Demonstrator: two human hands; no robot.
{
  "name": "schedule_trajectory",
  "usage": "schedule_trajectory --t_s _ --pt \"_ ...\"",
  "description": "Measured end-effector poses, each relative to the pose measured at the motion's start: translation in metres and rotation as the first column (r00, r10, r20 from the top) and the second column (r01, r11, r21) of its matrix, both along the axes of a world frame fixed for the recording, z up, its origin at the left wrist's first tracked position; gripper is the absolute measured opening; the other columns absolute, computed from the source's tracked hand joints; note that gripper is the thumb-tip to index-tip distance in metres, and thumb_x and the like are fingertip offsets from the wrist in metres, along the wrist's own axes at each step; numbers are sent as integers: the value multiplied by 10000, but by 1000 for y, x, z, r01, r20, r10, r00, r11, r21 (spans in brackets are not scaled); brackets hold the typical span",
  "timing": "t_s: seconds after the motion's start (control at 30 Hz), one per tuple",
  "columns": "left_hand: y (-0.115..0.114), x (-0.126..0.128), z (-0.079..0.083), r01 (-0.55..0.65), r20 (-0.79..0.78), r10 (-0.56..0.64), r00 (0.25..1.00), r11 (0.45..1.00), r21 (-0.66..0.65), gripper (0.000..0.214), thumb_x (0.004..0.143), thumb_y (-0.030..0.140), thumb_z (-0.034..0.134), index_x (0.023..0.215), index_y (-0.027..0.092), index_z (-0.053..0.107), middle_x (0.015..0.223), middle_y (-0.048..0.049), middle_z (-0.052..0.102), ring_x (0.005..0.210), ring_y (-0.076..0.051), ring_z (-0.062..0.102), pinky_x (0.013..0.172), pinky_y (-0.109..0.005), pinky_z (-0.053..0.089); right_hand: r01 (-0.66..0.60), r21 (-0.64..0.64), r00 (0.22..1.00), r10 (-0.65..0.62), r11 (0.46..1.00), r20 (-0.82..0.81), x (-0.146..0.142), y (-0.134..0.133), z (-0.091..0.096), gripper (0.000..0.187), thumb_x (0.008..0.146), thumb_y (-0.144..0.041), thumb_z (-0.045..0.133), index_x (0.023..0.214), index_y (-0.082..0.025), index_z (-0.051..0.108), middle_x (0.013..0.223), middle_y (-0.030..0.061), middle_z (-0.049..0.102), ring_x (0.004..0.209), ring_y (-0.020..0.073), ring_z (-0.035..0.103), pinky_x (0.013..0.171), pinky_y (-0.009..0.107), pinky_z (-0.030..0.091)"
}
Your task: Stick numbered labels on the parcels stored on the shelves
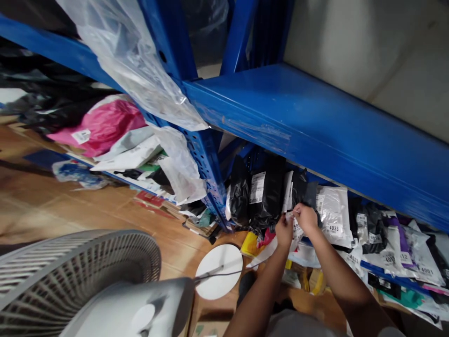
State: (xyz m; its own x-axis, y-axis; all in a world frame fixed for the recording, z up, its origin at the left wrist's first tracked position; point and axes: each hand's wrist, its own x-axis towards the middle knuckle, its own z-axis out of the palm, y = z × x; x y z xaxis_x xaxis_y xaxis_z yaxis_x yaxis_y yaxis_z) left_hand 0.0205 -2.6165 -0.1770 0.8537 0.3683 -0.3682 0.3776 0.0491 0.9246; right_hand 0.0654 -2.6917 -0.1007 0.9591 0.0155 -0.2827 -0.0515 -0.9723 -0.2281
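Observation:
My left hand and my right hand meet in front of the lower shelf, with fingertips pinched together. Between them is a small white strip; whether it is paper or plastic cannot be made out. Just below my right hand shows a label with a number starting "50", partly covered by the fingers. Behind the hands stands a dark parcel. A big black parcel with a white label is to the left, and a white parcel marked 4033 is to the right.
A blue shelf beam crosses above the hands, joined to a blue upright. A grey fan and its round white base stand at lower left. More bagged parcels line the right; a pink parcel lies left.

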Motion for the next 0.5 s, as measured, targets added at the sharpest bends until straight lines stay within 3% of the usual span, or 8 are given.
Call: schedule_trajectory --t_s 0.17,0.27,0.43,0.5 --pt "-2 10 -8 -84 -104 86 991 996 20 206 784 297 613 687 139 704 649 -68 713 687 -212 665 616 -255 452 -110 -92 991 116 990 61 0 3 -3 143 902 -254 594 903 -251 737 946 72 747 935 211 662 717 261 432" --pt "-2 13 -11 -98 -164 100 981 995 18 240 780 292 621 612 136 690 562 -59 672 617 -198 639 562 -247 420 -97 -118 992 106 988 68 2 5 -8 197 935 -281 548 915 -225 736 921 106 736 935 229 653 699 272 427" --pt "-3 17 -15 -90 -198 86 976 996 -11 158 765 251 639 739 133 740 670 -67 726 657 -193 668 552 -231 437 -102 -123 991 112 987 75 4 2 -11 173 939 -301 556 944 -236 717 970 85 717 938 209 645 690 259 417" --pt "-2 19 -17 -79 -215 76 974 997 -5 160 765 251 638 694 141 728 663 -81 722 642 -204 670 557 -246 443 -108 -113 991 116 988 67 5 1 -11 148 926 -313 580 938 -247 712 1018 64 698 907 186 647 678 252 414"
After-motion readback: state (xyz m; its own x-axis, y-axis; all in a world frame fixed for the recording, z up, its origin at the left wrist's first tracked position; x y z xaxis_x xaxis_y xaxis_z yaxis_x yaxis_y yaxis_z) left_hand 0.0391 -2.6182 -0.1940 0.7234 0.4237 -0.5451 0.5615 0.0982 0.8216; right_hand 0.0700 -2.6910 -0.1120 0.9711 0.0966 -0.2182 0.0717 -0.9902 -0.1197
